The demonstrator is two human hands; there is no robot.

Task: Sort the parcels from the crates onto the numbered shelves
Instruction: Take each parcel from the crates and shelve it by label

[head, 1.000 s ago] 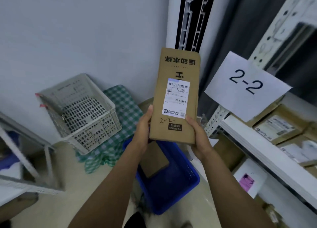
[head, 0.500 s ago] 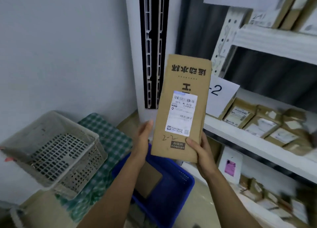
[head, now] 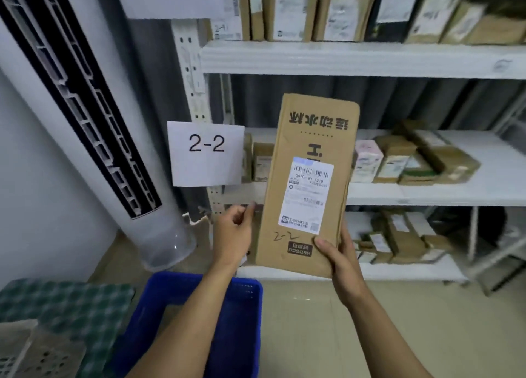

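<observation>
Parcel held upright in front of you, above and just past the blue crate at your feet: a tall, flat cardboard box, printing upside down, shipping label facing you and "2-2" handwritten beneath it.

Your right hand carries it alone at the lower right corner, thumb pinching the front face; the fingers behind are hidden. Your left hand hangs just beside the left edge, fingers loosely curled, holding nothing.

Judging by that one-corner hold, the box is probably light. The board looks stiff, with some denting at the corners and a dry, matte skin that should not slip. Being tall, it will want to swing from a corner grip, so bring your left hand to the opposite long edge before you set it in.

Beyond it, the 2-2 sign hangs from the rack's post at the middle shelf, a white board that carries small boxes. How much free space lies behind your parcel you cannot tell. The upper shelf overhead limits height, so it may have to go in leaning or flat. A grey curtain backs the rack.
</observation>
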